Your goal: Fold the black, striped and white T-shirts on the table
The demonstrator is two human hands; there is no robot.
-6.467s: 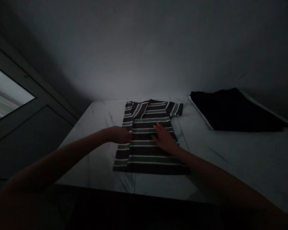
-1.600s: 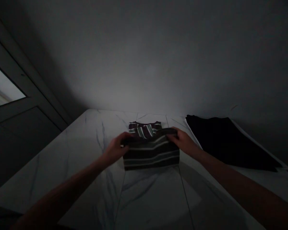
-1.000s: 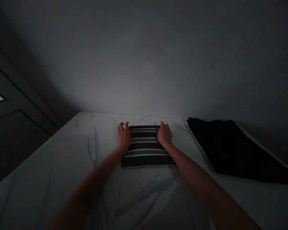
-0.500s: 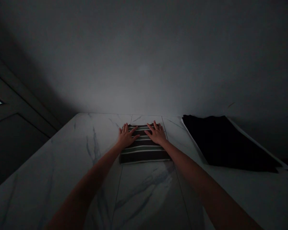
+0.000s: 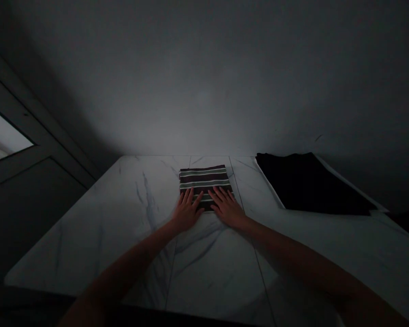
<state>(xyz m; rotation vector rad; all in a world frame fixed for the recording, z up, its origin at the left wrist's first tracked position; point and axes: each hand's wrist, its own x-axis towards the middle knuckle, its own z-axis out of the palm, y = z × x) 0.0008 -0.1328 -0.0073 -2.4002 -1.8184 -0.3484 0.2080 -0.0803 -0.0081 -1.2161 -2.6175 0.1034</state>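
Observation:
A folded striped cloth (image 5: 206, 177), dark with green and white bands, lies flat on the marble-patterned table (image 5: 204, 268). My left hand (image 5: 187, 210) rests on its near left part, palm down with the fingers spread. On the near right part lies my right hand (image 5: 226, 206), also flat with fingers apart. Both hands cover portions of the cloth's near edge, while its far edge shows fully. Whether the cloth is a garment cannot be told from its folded shape.
To the right lies a dark, flat cloth (image 5: 310, 186) over something white that shows along its edges. A grey wall (image 5: 204, 81) rises behind the table. At the left stands a panelled door (image 5: 30, 200) with a pane of glass.
Both hands have slid from the cloth's far part back to its near edge, fingers still spread. The cloth's far part is uncovered now. The view has shifted slightly.

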